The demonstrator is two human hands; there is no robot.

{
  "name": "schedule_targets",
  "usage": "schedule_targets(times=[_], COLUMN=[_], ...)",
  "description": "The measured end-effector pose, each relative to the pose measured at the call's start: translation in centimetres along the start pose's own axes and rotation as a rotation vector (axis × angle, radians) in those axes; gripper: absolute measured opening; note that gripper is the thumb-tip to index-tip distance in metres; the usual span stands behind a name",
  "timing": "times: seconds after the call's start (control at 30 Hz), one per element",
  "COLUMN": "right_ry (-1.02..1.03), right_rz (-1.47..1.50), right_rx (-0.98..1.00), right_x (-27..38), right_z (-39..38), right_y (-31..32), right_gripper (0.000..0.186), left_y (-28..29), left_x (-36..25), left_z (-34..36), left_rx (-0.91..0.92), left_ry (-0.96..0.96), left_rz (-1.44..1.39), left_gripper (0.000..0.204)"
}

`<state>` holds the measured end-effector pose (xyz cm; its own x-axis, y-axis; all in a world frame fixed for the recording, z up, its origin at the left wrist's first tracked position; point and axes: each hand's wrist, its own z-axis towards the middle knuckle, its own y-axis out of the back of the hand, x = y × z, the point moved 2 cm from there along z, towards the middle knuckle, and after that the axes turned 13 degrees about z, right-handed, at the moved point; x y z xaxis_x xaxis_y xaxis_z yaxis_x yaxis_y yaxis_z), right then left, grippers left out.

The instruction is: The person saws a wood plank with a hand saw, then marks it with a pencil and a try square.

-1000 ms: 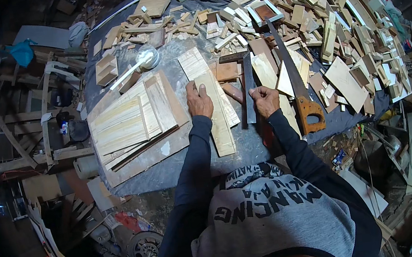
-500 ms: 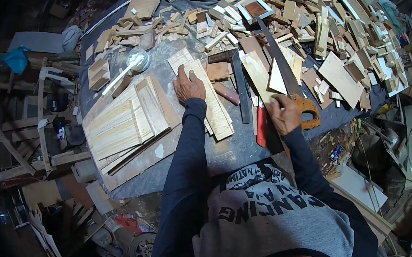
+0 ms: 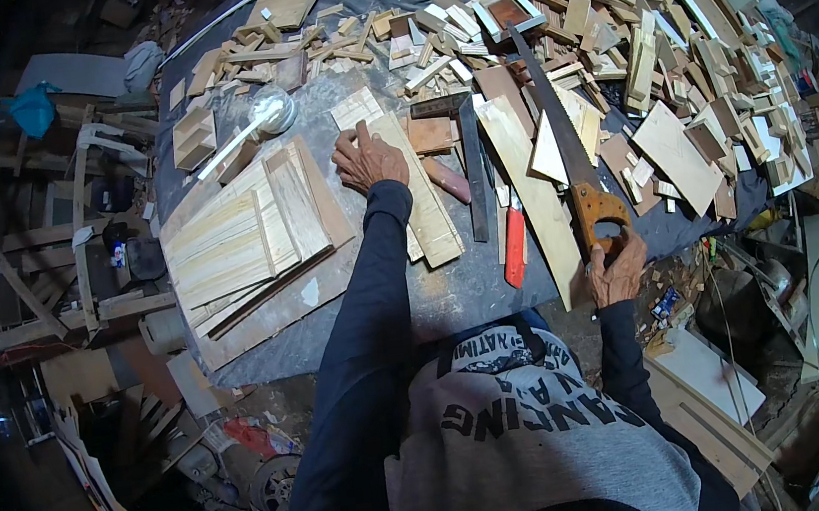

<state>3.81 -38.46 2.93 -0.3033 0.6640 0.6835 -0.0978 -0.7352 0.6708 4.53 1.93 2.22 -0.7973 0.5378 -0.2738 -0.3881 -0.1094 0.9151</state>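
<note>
My left hand (image 3: 370, 162) rests on two pale wooden strips (image 3: 432, 221) lying side by side on the worktable, its fingers bent but apart. At the table's near right, my right hand (image 3: 618, 269) is closed around the brown wooden handle of a handsaw (image 3: 571, 134); its blade points away from me over wood pieces. Left of the saw lies a long pale board (image 3: 528, 188). Beside that board are a red-handled tool (image 3: 515, 244) and a dark try square (image 3: 476, 174). A reddish-brown rounded block (image 3: 447, 180) lies nearer my left hand.
Stacked thin panels (image 3: 229, 245) lie on the table (image 3: 335, 308) at left. Behind them stand a clear tub (image 3: 272, 110) with a white stick and a small open wooden box (image 3: 195, 138). Piled offcuts (image 3: 595, 21) cover the far side and right. Scrap clutters the floor.
My right hand has moved right and toward me, from the long board beside the red-handled tool to the saw handle. My left hand's fingers have bent and shifted slightly left.
</note>
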Motion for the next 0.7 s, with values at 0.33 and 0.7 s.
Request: schedule_targets(times=[0.33, 0.7], right_ry=[0.060, 0.308], right_rz=[-0.139, -0.102], right_rx=[0.325, 0.322], right_x=[-1.7, -1.8], right_z=[-0.1, 1.9], right_y=[0.4, 1.3], right_gripper=[0.053, 0.038], left_y=[-0.9, 0.0], left_x=[0.7, 0.7], left_z=[0.3, 0.6], left_rx=[-0.019, -0.016], left_ry=[-0.106, -0.137], left_rz=[-0.030, 0.024], left_gripper=[0.047, 0.039])
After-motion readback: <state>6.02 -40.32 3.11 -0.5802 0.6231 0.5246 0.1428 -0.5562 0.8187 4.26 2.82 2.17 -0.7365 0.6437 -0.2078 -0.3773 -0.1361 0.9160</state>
